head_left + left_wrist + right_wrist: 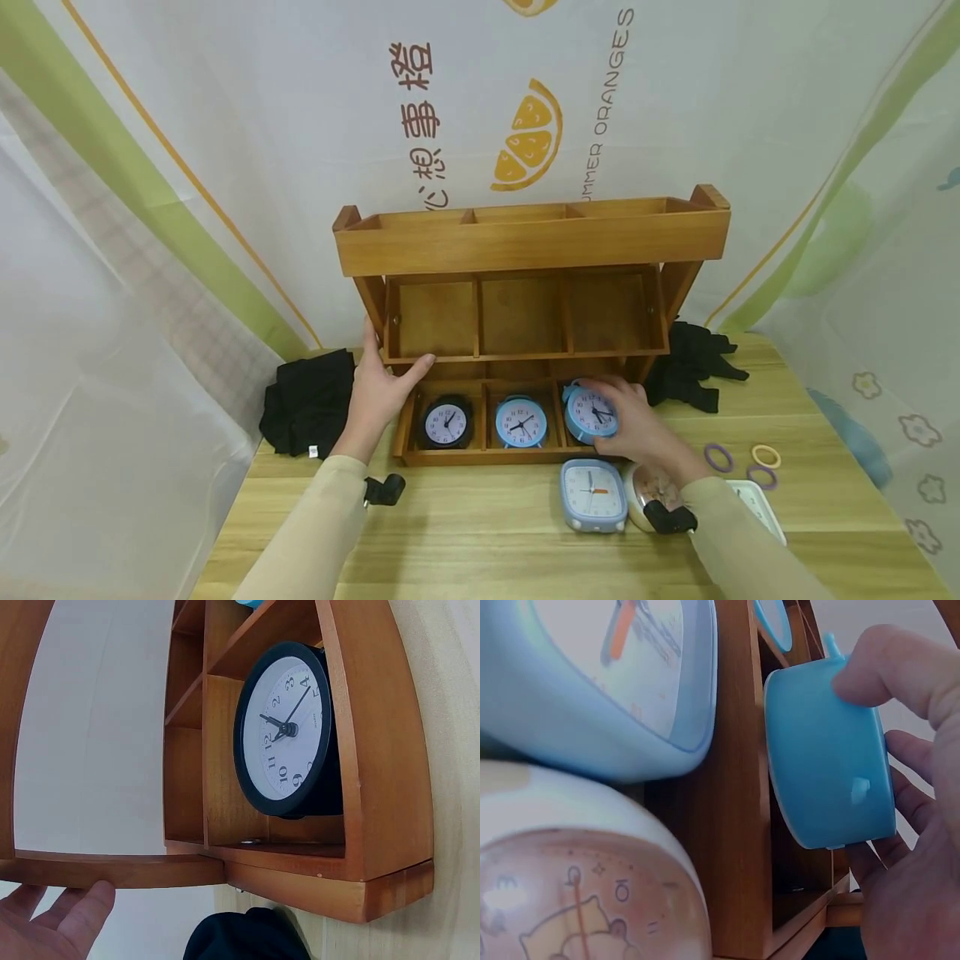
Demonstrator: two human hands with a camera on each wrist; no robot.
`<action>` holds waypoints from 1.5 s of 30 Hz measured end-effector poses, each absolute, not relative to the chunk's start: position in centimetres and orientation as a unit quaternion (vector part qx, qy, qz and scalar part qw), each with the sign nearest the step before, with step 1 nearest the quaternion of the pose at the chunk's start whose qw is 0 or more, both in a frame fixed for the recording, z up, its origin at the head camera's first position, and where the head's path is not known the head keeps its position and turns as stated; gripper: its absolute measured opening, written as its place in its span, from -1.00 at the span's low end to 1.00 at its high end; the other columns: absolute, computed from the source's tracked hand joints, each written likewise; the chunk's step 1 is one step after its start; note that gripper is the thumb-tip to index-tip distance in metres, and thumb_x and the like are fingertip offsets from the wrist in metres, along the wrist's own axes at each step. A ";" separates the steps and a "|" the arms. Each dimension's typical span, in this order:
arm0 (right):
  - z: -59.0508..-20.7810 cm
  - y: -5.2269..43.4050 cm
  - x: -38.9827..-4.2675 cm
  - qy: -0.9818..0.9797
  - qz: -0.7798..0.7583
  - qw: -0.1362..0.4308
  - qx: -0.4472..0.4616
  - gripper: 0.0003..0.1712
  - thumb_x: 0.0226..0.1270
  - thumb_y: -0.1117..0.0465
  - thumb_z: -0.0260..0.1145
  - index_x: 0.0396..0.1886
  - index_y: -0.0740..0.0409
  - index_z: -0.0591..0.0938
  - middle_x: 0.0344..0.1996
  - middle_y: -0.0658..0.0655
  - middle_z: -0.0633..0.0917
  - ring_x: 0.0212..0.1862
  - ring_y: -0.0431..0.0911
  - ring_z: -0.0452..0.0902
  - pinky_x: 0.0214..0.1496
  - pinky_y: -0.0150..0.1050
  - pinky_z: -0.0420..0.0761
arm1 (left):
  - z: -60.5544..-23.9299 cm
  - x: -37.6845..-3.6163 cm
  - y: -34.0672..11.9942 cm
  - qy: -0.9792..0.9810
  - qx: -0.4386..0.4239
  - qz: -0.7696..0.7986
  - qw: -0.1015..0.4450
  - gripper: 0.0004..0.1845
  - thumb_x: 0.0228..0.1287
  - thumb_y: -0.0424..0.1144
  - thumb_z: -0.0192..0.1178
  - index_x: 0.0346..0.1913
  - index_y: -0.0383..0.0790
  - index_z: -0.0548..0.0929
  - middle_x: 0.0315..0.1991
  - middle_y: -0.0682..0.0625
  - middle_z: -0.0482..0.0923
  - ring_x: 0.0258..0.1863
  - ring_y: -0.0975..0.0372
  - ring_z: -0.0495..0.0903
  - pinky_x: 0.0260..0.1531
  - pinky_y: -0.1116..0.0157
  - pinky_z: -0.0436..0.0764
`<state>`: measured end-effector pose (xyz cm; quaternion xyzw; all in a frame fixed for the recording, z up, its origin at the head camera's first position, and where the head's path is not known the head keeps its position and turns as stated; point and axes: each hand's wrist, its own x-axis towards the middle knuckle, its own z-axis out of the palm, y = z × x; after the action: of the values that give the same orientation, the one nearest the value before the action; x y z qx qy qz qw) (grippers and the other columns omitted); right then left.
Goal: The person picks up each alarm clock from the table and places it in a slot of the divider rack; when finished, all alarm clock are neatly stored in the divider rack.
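A wooden tiered shelf point(532, 242) with divided trays stands on the table. My left hand point(377, 392) holds its left upright, fingers passing behind the wood and thumb in front point(86, 911). In the lowest tray, a black alarm clock point(447, 422) sits in the left compartment and a round blue alarm clock point(521, 422) in the middle one. My right hand point(633, 421) grips another round blue alarm clock point(591, 414) at the right compartment. In the right wrist view, its thumb lies on the blue casing point(825, 757), with fingers behind.
A square light-blue clock point(593, 493) and a cream round clock point(652, 487), partly hidden by my right wrist, stand before the shelf. Black cloths point(311, 404) point(693, 362) lie at both sides. Purple and yellow rings point(767, 456) and a white tray point(772, 521) are at right.
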<state>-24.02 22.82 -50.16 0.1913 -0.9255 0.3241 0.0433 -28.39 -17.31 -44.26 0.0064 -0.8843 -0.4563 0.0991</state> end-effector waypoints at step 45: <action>-51.1 23.4 -24.7 -0.934 0.299 -0.061 0.185 -0.07 -0.07 0.25 0.47 0.45 0.24 0.49 0.37 0.49 0.42 0.30 0.47 0.31 0.27 0.44 0.37 | -44.3 -28.3 -17.4 -0.889 0.011 -0.450 0.089 0.37 0.17 0.50 0.31 0.69 0.16 -0.45 0.67 -0.28 -0.07 0.58 -0.21 0.14 0.41 -0.24 0.32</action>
<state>-24.68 23.40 -51.14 0.1849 -0.9341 0.2994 -0.0610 -28.30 -17.41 -44.26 0.0110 -0.8887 -0.4496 0.0888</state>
